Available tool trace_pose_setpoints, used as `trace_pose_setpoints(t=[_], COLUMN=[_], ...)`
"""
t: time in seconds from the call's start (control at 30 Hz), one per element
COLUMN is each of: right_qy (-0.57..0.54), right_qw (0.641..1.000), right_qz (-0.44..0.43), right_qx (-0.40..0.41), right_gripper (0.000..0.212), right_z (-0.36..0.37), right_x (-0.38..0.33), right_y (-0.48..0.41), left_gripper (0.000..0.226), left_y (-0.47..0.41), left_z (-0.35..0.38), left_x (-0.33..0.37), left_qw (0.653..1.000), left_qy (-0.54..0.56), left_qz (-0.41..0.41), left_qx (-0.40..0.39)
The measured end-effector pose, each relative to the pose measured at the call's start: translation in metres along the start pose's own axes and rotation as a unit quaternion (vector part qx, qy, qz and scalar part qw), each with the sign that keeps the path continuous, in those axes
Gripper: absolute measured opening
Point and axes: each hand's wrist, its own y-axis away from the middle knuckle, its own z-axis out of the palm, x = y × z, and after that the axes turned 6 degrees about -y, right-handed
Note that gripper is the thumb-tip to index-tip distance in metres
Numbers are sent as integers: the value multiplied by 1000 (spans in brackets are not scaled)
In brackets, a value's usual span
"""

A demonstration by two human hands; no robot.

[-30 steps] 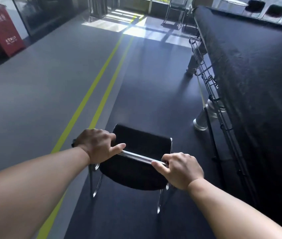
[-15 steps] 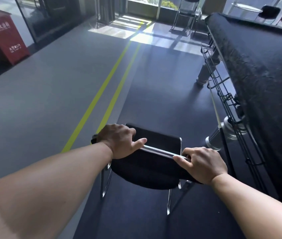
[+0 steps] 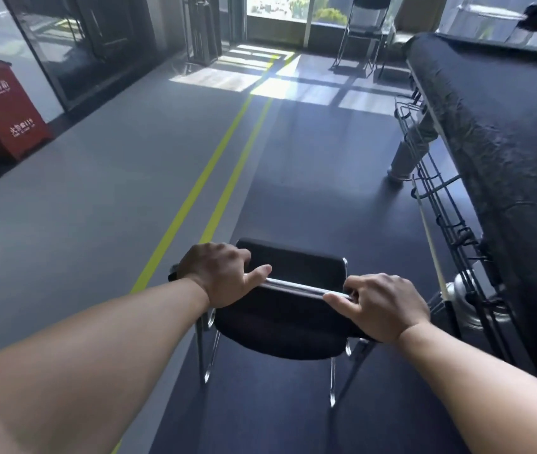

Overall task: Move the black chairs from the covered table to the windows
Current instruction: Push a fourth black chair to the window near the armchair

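Gripping a black chair (image 3: 280,326) by the shiny metal bar (image 3: 296,286) along the top of its back. Left grip (image 3: 224,275) clenched round the left end of the bar, thumb lying along it. Right grip (image 3: 380,306) clenched round the right end, thumb pointing in. Placed over the dark floor (image 3: 96,208), between two yellow lines (image 3: 195,191) and the covered bench (image 3: 506,126), well apart from the windows (image 3: 280,8) far ahead. Cannot tell if the chair legs touch the floor.

Red box (image 3: 5,109) far off on the left, tall, lid shut, white writing on the front; inside hidden. Black wire rack (image 3: 437,198) running along the side of the bench, made of thin bent rods, with a thin pale stick (image 3: 429,237) slanting beside it.

Soft dark seat and back on the chair, rounded at the corners, on thin shiny legs. Black cloth on the bench, rough and wrinkly, hanging over the edge. Fat round grey leg (image 3: 405,152) under it. Smooth, flat floor with bright sun patches near the windows. One more black chair (image 3: 364,31) standing over there by the glass.
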Motion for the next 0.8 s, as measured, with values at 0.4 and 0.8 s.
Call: trace_pose_setpoints(t=[0.4,0.8], right_qy=[-20,-7], right_qw=[1000,998], right_qz=[4,68], right_qx=[-8,7], right_gripper=[81,97], right_z=[0,5], right_x=[61,110], right_y=[-164,-347], left_gripper=[63,64], left_y=[-176,-379], left_z=[-3,-9], left_x=[-39,-98], left_qw=[1000,998], left_qy=[0,8], left_qz=[0,57], left_qx=[7,-1])
